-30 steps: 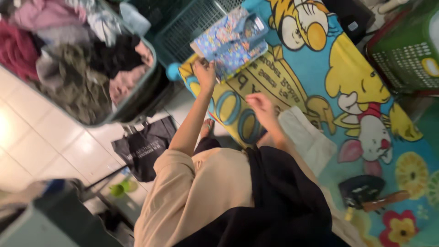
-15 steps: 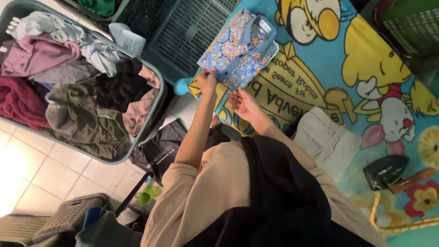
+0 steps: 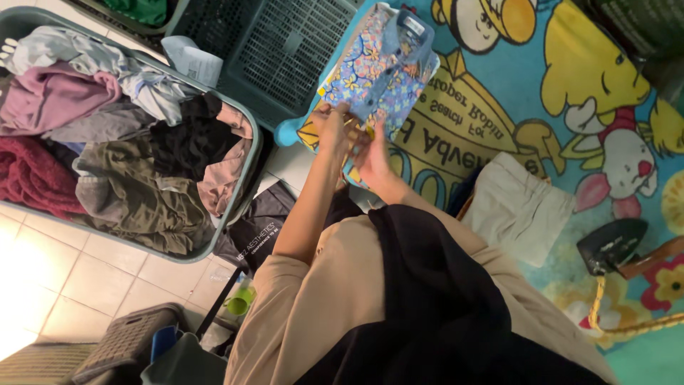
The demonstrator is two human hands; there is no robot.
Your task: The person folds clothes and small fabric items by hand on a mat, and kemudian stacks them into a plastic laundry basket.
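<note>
Folding is nearly done: both hands, left hand (image 3: pixel 333 132) and right hand (image 3: pixel 372 158), pinch the floral shirt's (image 3: pixel 381 75) lower edge on the cartoon-print counter (image 3: pixel 527 107); next, probably smoothing it flat.

Domestic laundry and ironing corner in a home. Evidence recorded:
- Floor (image 3: pixel 50 271) laid in pale tiles.
- Grey tub (image 3: pixel 246 153) heaped with unsorted clothes (image 3: pixel 107 142) in maroon, pink, olive, black and grey.
- Grey slatted basket (image 3: pixel 281 53) set beside the tub; a second basket (image 3: pixel 121 342) is seen at the lower edge.
- Ironing surface spread with a bright cartoon blanket (image 3: pixel 570 78) in turquoise and yellow.
- Folded floral shirt (image 3: pixel 381 75) and folded beige garment (image 3: pixel 516 210) laid on the blanket.
- Black iron (image 3: pixel 613 242) with a braided cord (image 3: pixel 605 321) rested on the blanket, near the beige garment.
</note>
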